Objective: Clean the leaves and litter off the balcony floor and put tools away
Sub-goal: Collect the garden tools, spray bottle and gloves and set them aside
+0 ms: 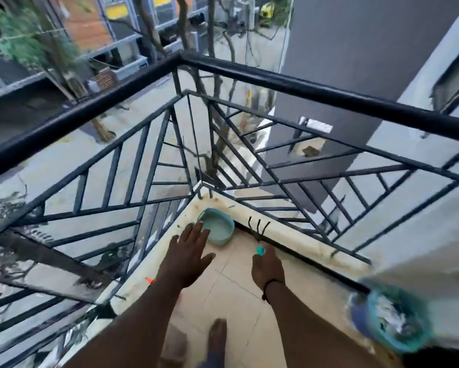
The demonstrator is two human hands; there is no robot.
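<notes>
In the far corner of the balcony, where the two runs of black metal railing (289,85) meet, a round pale-teal plastic basin (217,229) sits on the beige tiled floor (239,285), tucked against the stained cream kerb (297,241); the person's left hand (187,257) reaches toward it with fingers straight and spread, holding nothing, the fingertips just at or over the basin's near rim, though contact cannot be confirmed; the right hand (267,266) is curled round the teal handle of a small hand rake with black curved metal prongs (259,227), the prongs pointing at the kerb just beside the basin.

The basin looks light, rigid and smooth, probably easy to lift one-handed by pinching the rim or hooking fingers under its lip; if damp it may be slippery, so a grip over the rim edge seems safer than a palm on the wall; the rake appears stiff and light, best kept by its handle, away from the tines.

Counted: one basin in the corner; one rake, with three prongs visible; one blurred teal round tub holding grey-white litter (394,320) at the right, near the wall; one small orange scrap (150,280) on the left kerb; two hands; one bare foot (217,333) on the tiles; loose leaves on the floor are too blurred to count.
</notes>
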